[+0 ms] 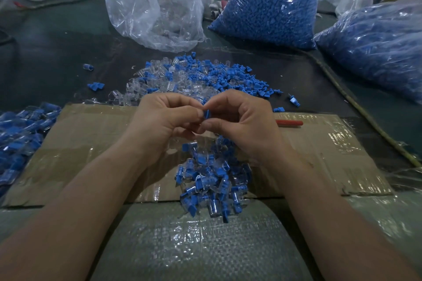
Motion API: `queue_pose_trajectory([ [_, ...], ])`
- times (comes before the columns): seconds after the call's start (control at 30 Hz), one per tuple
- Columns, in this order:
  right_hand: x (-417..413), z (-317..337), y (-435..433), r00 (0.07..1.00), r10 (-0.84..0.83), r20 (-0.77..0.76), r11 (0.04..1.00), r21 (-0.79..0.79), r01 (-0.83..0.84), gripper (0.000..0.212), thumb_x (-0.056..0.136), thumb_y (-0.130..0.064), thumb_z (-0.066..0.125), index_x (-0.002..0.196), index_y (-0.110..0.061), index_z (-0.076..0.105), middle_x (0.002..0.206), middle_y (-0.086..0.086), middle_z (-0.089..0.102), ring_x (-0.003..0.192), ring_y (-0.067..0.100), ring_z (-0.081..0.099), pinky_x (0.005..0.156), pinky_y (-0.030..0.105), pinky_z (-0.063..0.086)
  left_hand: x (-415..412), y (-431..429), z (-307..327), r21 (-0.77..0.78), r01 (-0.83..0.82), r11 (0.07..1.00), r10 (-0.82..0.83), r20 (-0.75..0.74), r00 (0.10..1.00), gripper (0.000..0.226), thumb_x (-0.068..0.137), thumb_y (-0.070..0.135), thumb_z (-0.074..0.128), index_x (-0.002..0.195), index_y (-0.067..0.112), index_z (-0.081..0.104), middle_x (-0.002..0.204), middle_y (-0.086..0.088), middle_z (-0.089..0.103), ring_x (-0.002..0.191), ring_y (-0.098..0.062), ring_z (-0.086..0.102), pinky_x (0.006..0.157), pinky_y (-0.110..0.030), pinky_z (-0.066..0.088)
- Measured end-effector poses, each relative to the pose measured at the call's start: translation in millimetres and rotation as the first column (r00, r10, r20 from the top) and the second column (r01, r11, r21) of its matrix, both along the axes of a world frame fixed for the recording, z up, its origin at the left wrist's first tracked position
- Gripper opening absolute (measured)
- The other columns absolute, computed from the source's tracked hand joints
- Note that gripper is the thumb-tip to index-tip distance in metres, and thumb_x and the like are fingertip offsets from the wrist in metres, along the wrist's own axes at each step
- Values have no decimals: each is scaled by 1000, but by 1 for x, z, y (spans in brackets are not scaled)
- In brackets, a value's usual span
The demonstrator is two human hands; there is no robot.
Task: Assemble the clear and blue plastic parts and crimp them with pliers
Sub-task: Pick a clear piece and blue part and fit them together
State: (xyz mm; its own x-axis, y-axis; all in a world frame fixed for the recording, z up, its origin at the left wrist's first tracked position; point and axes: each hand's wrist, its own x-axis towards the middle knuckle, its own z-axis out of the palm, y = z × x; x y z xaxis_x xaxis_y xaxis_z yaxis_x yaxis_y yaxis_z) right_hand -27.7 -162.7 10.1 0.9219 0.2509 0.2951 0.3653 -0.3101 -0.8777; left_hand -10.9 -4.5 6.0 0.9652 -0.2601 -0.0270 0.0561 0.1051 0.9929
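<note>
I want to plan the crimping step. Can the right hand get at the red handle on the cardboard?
Probably yes. The red handle lies bare on the cardboard beside the right hand, nothing between. But its fingers pinch the blue part with the left hand, so they must release first.

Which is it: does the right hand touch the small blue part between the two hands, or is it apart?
Touching. The head view shows the right hand pinching the blue part between forefinger tip above and thumb tip below.
</note>
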Motion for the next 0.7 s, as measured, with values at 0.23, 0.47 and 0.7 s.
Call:
queue_pose_trajectory([
  [0.23, 0, -2, -1, 989, -38, 143, 999, -29, 43, 25, 73, -2, 72, 93, -16, 65, 80, -13, 63, 76, -1, 63, 70, 13, 50, 2, 1, 1, -28, 29, 999, -30, -25, 999, 7, 50, 16, 70, 56, 16, 71, 58, -5, 67, 51, -14, 64, 46, -19, 49],
  [0.47, 0, -1, -3, 984, -42, 174, 997, -52, 52, 26, 74, -3, 71, 95, -16, 65, 81, -15, 62, 77, -1, 63, 71, 12, 50, 3, 1, 1, -97, 64, 993, -70, -58, 996, 8, 48, 11, 70, 57, 12, 71, 58, -8, 66, 50, -16, 64, 46, -19, 50],
  [0.7, 0, -2, -3, 973, -33, 229, 986, -152, 69, 20, 74, -2, 71, 93, -3, 69, 82, -4, 64, 82, 10, 64, 73, 16, 53, 2, 1, 2, -14, 83, 996, -83, -57, 995, 6, 53, 6, 67, 53, 12, 68, 56, -7, 65, 50, -15, 64, 48, -19, 52],
])
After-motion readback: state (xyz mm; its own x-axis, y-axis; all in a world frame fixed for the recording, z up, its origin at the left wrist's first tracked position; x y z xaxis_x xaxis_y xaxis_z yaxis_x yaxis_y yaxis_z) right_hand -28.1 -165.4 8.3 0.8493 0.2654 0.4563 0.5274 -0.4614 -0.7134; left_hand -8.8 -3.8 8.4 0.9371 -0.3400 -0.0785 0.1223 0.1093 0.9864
